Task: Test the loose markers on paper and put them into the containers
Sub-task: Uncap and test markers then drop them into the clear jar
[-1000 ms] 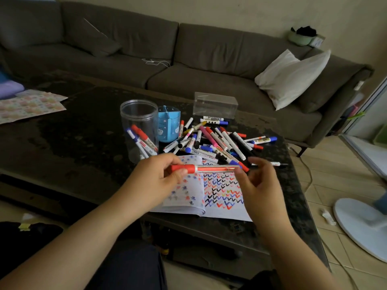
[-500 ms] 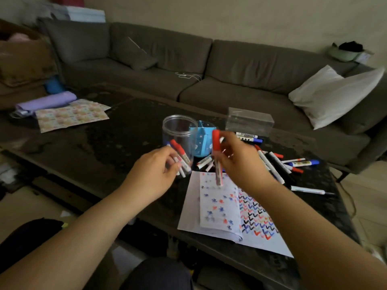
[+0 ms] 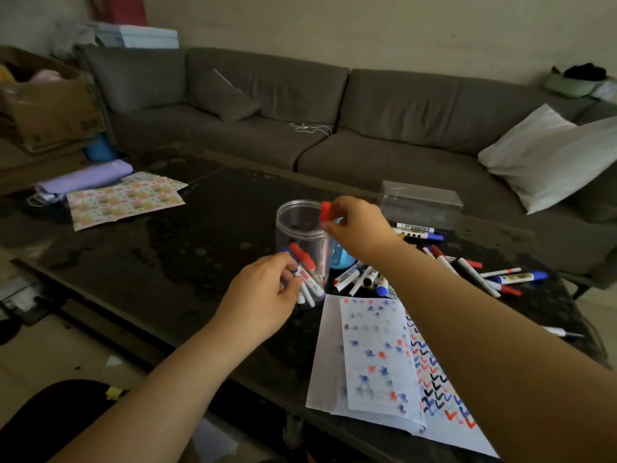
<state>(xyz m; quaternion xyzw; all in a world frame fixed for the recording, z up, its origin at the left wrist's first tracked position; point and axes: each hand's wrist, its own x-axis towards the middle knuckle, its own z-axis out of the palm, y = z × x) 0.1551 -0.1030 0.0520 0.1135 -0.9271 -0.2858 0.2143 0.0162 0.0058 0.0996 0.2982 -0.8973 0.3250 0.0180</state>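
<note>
Tabletop (image 3: 200, 235) carries a clear jar (image 3: 302, 248); paper (image 3: 377, 362) lies nearer than the jar. Right hand (image 3: 359, 228) pinches a red-capped marker (image 3: 325, 212) over the jar's mouth; left hand (image 3: 267, 292), fingers loosely curled, touches its side.

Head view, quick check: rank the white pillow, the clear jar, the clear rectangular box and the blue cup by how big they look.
1. white pillow, by far the largest.
2. clear jar and clear rectangular box: similar in apparent size; the jar is nearer, so no ranking.
3. blue cup: smallest, though mostly hidden behind the jar and the right hand.
</note>
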